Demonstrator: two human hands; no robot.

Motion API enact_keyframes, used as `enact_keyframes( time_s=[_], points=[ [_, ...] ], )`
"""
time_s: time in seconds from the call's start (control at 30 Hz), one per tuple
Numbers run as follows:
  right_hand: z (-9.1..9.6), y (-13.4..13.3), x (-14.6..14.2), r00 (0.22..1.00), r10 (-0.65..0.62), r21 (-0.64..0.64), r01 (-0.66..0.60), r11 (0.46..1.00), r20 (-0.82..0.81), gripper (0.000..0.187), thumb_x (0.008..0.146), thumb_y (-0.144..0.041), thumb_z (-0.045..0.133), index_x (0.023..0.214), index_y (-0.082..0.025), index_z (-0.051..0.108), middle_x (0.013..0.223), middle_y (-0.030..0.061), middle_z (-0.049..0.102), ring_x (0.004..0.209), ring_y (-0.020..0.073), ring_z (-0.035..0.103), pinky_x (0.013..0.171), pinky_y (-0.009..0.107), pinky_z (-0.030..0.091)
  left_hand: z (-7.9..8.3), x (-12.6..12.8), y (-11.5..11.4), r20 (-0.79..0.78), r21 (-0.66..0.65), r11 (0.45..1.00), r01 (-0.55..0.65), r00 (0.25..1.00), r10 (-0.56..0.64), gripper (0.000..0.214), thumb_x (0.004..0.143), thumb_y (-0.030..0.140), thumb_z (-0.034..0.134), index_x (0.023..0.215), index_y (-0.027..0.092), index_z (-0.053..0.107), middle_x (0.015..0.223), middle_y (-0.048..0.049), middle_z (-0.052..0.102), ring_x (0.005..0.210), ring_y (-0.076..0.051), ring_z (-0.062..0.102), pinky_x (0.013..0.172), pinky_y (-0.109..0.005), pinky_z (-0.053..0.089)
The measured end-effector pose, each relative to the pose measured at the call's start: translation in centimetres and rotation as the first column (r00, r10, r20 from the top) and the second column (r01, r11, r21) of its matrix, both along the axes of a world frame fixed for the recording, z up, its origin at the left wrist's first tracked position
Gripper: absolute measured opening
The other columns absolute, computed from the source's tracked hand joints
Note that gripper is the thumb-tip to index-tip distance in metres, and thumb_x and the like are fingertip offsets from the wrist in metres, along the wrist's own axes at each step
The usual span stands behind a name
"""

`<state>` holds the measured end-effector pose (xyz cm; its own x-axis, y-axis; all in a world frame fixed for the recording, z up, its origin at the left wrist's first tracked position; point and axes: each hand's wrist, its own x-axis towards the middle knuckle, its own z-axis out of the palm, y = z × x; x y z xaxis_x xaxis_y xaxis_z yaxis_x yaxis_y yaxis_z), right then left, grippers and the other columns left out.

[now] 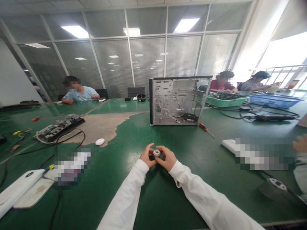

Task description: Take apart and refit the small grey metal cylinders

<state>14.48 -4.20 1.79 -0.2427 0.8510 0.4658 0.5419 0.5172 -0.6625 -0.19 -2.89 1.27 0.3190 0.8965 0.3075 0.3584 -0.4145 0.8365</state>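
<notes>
Both hands meet over the green table around a small round cylinder. Its pale grey top has dark holes in it, and its kind is not clear to me. My left hand curls round its left side, thumb low and fingertips behind. From the right, my right hand grips it the same way. Something dark and reddish shows between the fingers, partly hidden. Beyond the hands stands an opened computer case with loose cables inside. A screwdriver with an orange and black handle lies by its lower right corner.
A power strip with cables lies left on the table, near a white oval object. Green and blue baskets stand back right. A larger grey cylinder is at right, beside another person's hand. Other people sit opposite.
</notes>
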Motion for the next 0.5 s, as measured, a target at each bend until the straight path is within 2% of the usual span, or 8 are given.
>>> enact_keyframes(
  time_s=[0.17, 0.3, 0.4, 0.5],
  points=[
    [-0.2, 0.2, 0.0, 0.999, -0.053, -0.012, 0.053, 0.999, -0.001, 0.043, 0.058, -0.029, 0.057, 0.098, -0.017, 0.044, 0.086, 0.0039, 0.053, 0.071, 0.0134, 0.048, 0.064, 0.028, 0.04, -0.1, 0.1, 0.1, -0.013, 0.005, 0.999, 0.044, 0.999, -0.043, 0.07, 0.054, 0.011, 0.056, 0.116, 0.019, 0.025, 0.089, -0.0043, 0.053, 0.078, -0.015, 0.053, 0.068, -0.027, 0.039],
    [0.0, 0.0, -0.1, 0.998, -0.054, 0.011, 0.054, 0.998, 0.021, 0.036, 0.059, -0.032, 0.057, 0.091, -0.017, 0.048, 0.081, 0.0032, 0.051, 0.073, 0.0139, 0.047, 0.065, 0.028, 0.039, -0.9, 0.1, 0.3, -0.091, 0.026, 0.997, 0.067, 0.994, -0.064, 0.08, 0.047, 0.017, 0.063, 0.118, 0.021, 0.025, 0.093, -0.0037, 0.052, 0.083, -0.018, 0.051, 0.076, -0.032, 0.037],
    [0.3, -0.3, -0.3, 0.999, -0.019, 0.03, 0.017, 0.999, 0.039, 0.031, 0.06, -0.03, 0.056, 0.087, -0.018, 0.049, 0.079, 0.0026, 0.05, 0.073, 0.014, 0.046, 0.066, 0.028, 0.038, -1.0, 0.1, 0.4, -0.154, 0.05, 0.998, 0.033, 0.988, -0.025, 0.08, 0.045, 0.018, 0.064, 0.117, 0.019, 0.028, 0.089, -0.0036, 0.053, 0.083, -0.02, 0.05, 0.078, -0.033, 0.037],
    [0.6, -0.7, -0.5, 0.999, 0.038, -0.001, -0.038, 0.999, 0.019, 0.03, 0.06, -0.023, 0.053, 0.09, -0.018, 0.047, 0.08, 0.0021, 0.049, 0.065, 0.0106, 0.046, 0.061, 0.025, 0.039, -0.9, 0.0, 0.5, -0.131, 0.044, 0.999, -0.026, 0.991, 0.032, 0.074, 0.048, 0.014, 0.061, 0.115, 0.017, 0.03, 0.082, -0.0021, 0.053, 0.077, -0.017, 0.052, 0.072, -0.03, 0.04]
  ],
)
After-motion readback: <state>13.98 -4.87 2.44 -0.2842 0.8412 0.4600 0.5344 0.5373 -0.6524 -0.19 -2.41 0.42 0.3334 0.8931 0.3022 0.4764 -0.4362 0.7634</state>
